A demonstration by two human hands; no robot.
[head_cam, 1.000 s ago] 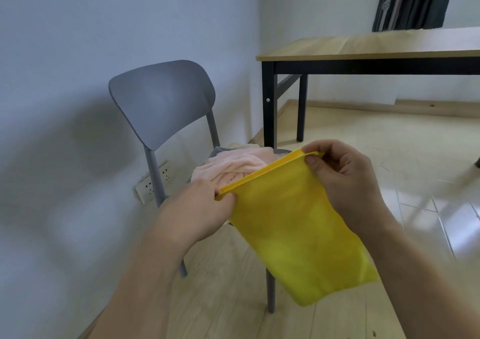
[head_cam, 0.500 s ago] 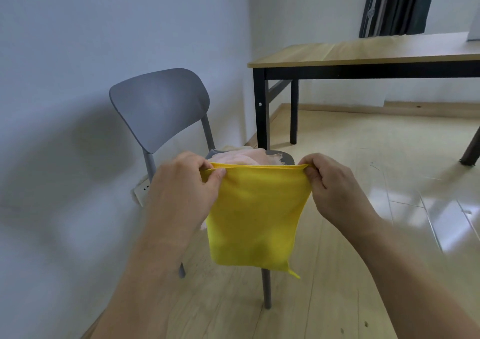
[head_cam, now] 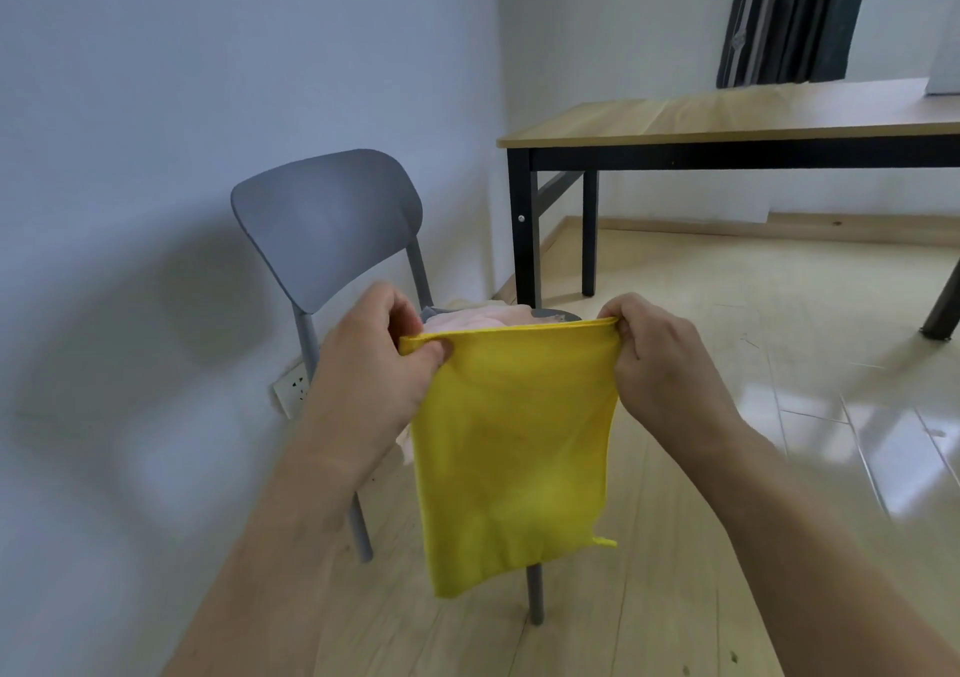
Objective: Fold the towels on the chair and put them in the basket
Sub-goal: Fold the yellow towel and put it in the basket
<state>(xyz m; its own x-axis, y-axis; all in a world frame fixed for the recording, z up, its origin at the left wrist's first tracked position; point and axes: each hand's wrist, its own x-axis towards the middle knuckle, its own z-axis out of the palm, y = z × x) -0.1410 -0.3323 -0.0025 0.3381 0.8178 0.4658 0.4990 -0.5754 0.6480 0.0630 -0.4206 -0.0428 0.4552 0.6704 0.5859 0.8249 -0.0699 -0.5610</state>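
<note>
Yellow cloth front and centre in the head view: the yellow towel (head_cam: 511, 448) hangs in the air in front of the grey chair (head_cam: 332, 224), stretched flat along its top edge between both hands. Left hand (head_cam: 382, 364) pinches the top left corner, thumb pressed over the hem and fingers curled behind; right hand (head_cam: 652, 359) pinches the top right corner the same way, fingers curled round the edge. It looks doubled over already, with a small tag or loose corner poking out at the lower right, so this reads as mid-fold. To do it well, I'd say keep that top edge taut and level, bring the two pinched corners together so the hems meet squarely, and let the hanging end settle before creasing, or that stray corner will spoil the fold. More laundry waits behind: a pink towel (head_cam: 483, 320) lies heaped on the chair seat, mostly hidden by the yellow one and the hands, so how many pieces sit there is impossible to tell. No basket shows anywhere in this view. Off to the right stands a wooden table (head_cam: 727, 115) with black legs, cut off by the frame edge, and a wall socket (head_cam: 291, 390) peeks out beside the left wrist.
</note>
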